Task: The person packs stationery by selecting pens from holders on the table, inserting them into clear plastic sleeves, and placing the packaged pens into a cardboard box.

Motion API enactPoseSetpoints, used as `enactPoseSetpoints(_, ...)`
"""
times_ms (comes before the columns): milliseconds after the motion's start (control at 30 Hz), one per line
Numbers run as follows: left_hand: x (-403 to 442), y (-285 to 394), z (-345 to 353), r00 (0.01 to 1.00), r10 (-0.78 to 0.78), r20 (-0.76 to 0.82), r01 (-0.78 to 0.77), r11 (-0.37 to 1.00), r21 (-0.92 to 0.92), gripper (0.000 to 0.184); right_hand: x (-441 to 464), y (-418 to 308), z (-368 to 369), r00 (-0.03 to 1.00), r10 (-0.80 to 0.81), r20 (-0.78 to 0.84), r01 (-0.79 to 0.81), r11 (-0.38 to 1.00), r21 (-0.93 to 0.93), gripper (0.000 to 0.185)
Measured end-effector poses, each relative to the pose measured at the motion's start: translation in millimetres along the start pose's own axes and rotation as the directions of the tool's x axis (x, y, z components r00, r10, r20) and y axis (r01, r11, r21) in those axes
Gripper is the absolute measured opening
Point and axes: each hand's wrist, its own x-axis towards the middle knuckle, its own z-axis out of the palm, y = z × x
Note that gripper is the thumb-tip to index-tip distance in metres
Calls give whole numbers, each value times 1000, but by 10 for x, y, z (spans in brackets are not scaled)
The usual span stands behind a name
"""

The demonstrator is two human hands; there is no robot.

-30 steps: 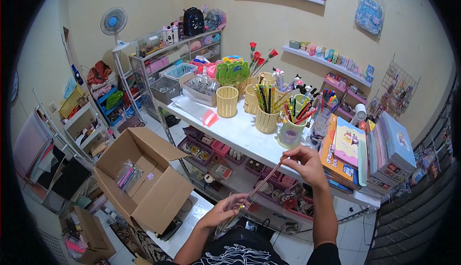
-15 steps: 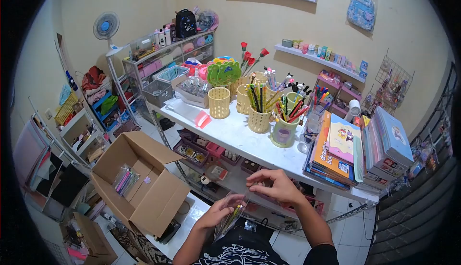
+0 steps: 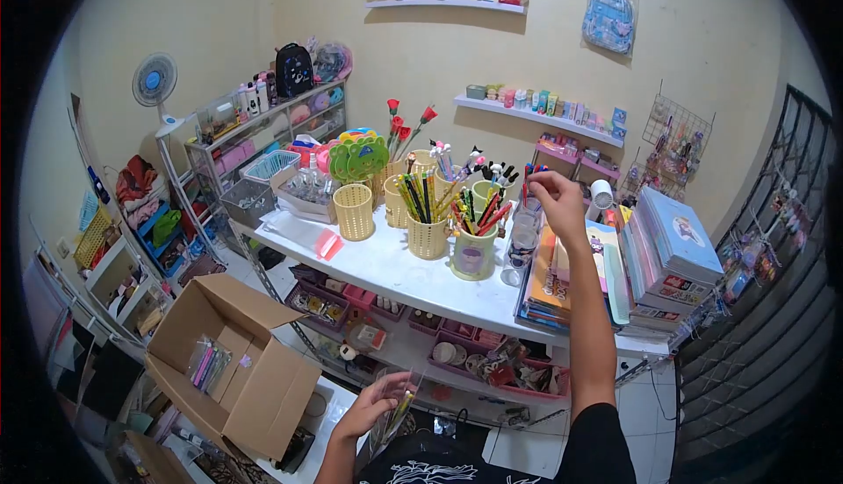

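Note:
Low in front of my body, my left hand (image 3: 376,403) holds a clear plastic bag (image 3: 392,423) with a few slim yellow and dark pencils in it. Raised over the right part of the white table, my right hand (image 3: 562,205) has its fingers bent together at the pens (image 3: 529,171) with red and blue tops. Those pens stand in a clear cup (image 3: 524,229), partly covered by the hand. Whatever the right fingertips pinch is too small to make out. Left of the cup are a green cup (image 3: 474,256) and a yellow woven cup (image 3: 427,236), both filled with pencils.
An open cardboard box (image 3: 272,405) with a packet of pens (image 3: 209,364) inside stands at the lower left. Notebooks and drawing books (image 3: 672,238) are stacked at the table's right end. Baskets of small goods (image 3: 500,370) fill the shelf below the white table (image 3: 369,260).
My right hand has moved up and away from the bag to the pens in the clear cup. My left hand stays low with the bag. The view has shifted rightward.

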Motion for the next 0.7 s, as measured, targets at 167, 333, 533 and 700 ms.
enactPoseSetpoints(167, 2, -96, -25, 1000, 2, -5, -2, 1000, -1, 58, 356, 310, 147, 998, 23, 58, 23, 723, -691, 17)
enactPoseSetpoints(333, -80, -20, -9, 999, 3, -53, -3, 1000, 4, 59, 404, 309, 197, 992, 82, 99, 21, 654, -757, 17)
enactPoseSetpoints(533, -163, 61, 3, 997, 55, -57, -53, 998, 34, 61, 609, -295, -152, 972, -190, -141, 96, 861, -500, 18)
enactPoseSetpoints(700, -158, 82, 10, 997, 37, -65, -36, 999, 15, 65, 193, -1451, -496, 926, -276, -256, 223, 950, -218, 18)
